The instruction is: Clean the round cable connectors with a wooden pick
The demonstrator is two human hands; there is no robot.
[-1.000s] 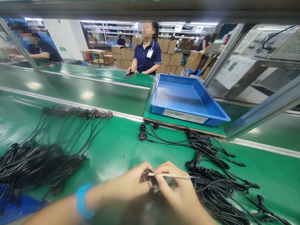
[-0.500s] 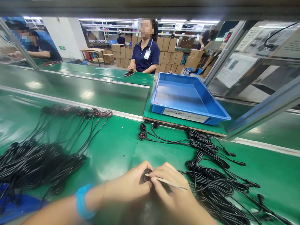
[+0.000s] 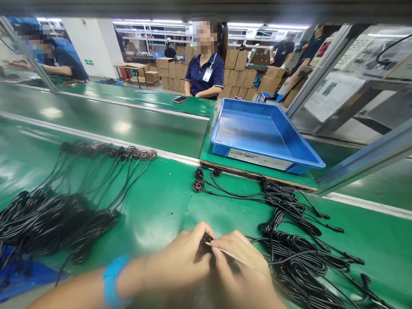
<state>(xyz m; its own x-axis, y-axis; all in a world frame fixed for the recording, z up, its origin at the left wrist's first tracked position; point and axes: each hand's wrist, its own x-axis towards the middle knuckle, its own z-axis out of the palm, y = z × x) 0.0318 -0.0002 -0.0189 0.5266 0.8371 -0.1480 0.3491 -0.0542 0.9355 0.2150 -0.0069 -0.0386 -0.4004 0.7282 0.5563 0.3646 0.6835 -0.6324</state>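
Near the bench's front edge, my left hand [image 3: 186,258] pinches a small round black cable end [image 3: 206,239] between thumb and forefinger; the fingers hide most of it. My right hand [image 3: 243,257] is closed around a thin pale stick [image 3: 228,253], held like a pen. The stick's tip meets the face of the black piece. On the right lie coiled black cables [image 3: 299,253], close to my right hand. Beyond my hands, a round black cable end with a red centre [image 3: 198,186] rests on the green bench [image 3: 154,211].
A large heap of black cables [image 3: 58,220] covers the left, their round ends lined up behind. A blue tray [image 3: 271,163] stands on a raised board at back right, beside a metal post [image 3: 372,142]. Across the bench sits a co-worker [image 3: 206,77] near a phone [image 3: 180,99].
The stick has tilted slightly, its tip still at the black piece. The co-worker's hand has drawn back from the phone. My view has shifted a little.
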